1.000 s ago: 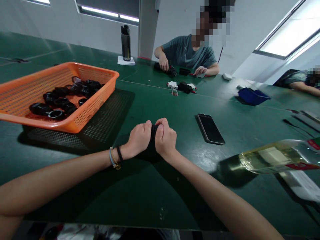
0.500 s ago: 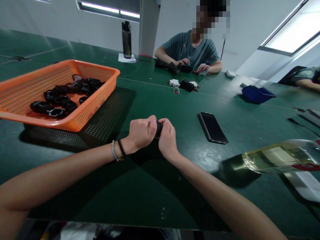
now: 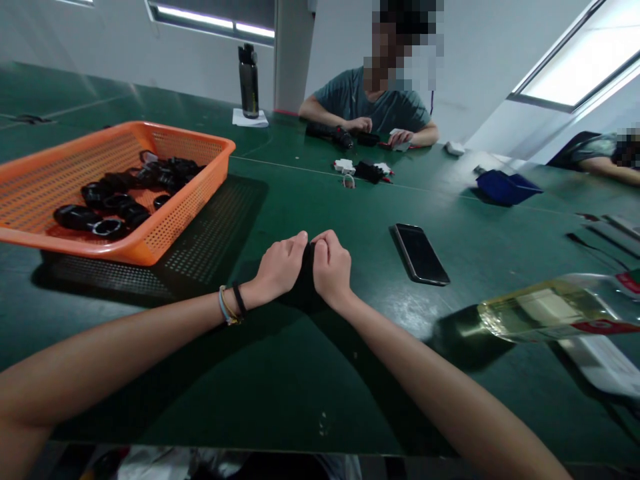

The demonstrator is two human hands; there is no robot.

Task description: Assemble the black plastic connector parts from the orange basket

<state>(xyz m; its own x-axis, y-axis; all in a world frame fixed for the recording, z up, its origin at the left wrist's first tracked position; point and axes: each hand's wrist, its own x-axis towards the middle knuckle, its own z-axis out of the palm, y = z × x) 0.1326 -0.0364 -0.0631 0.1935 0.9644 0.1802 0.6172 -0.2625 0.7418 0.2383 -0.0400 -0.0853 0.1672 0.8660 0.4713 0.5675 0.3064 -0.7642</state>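
Left hand and right hand met low over the green table, fingers of each curled in, almost fully folded. Black part sat between them at the thumbs, only a dark sliver showing; both looked to have hold of it, but exact finger contact was hidden (palms and shadow ate most of it).

For a grip like that, I'd say: hands square to each other, pressure even both sides, wrists straight, thumbs near the join so it couldn't skew. Staying low was sensible: a slip would only have dropped it on the table. A slight turn of the hands would have helped for checking the seating by eye.

Bottle of yellowish liquid and phone lay off to the right, well apart from the elbow-free middle. Orange basket stood left, more black pieces inside. Farther: white connector, blue tray, then a co-worker.
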